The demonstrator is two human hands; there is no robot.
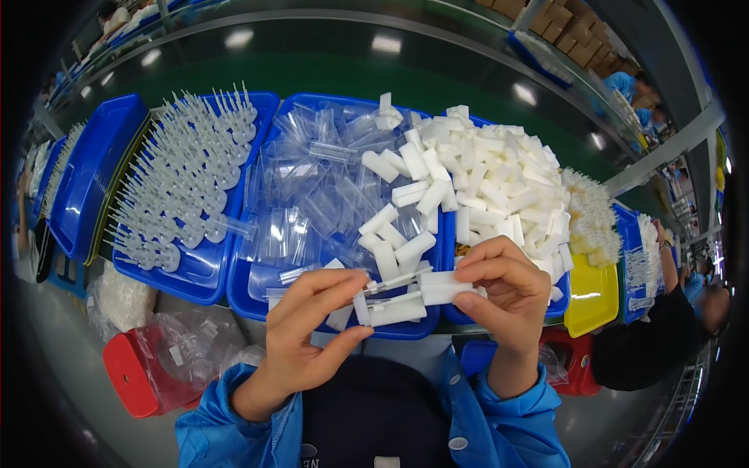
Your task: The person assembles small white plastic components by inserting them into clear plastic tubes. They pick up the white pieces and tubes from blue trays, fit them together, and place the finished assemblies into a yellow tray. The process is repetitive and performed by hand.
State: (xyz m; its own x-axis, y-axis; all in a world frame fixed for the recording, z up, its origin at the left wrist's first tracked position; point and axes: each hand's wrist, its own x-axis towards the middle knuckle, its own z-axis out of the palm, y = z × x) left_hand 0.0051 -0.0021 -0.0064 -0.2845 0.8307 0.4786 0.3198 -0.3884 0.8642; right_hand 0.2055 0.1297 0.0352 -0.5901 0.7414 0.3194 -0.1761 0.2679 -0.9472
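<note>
My left hand [308, 331] pinches the flat end of a translucent plastic piece [361, 309] between thumb and fingers. Thin rods extend from it to the right, and a white foam block [398, 311] lies along them. Between the thumb and fingers of my right hand [505, 292] is another white foam block [445, 288], its left end touching or overlapping the rods. Both hands are above the near edge of a blue tray [238, 285] of clear plastic sleeves [316, 207]. Fingers partly hide how the pieces join.
White foam blocks [507, 179] heap in a blue tray at right, some spilling over the sleeves. Left, another blue tray [195, 287] holds stemmed translucent parts [183, 179]. A yellow tray [593, 300], a red stool [129, 378], plastic bags [183, 347] and a co-worker's dark sleeve [644, 343] surround these.
</note>
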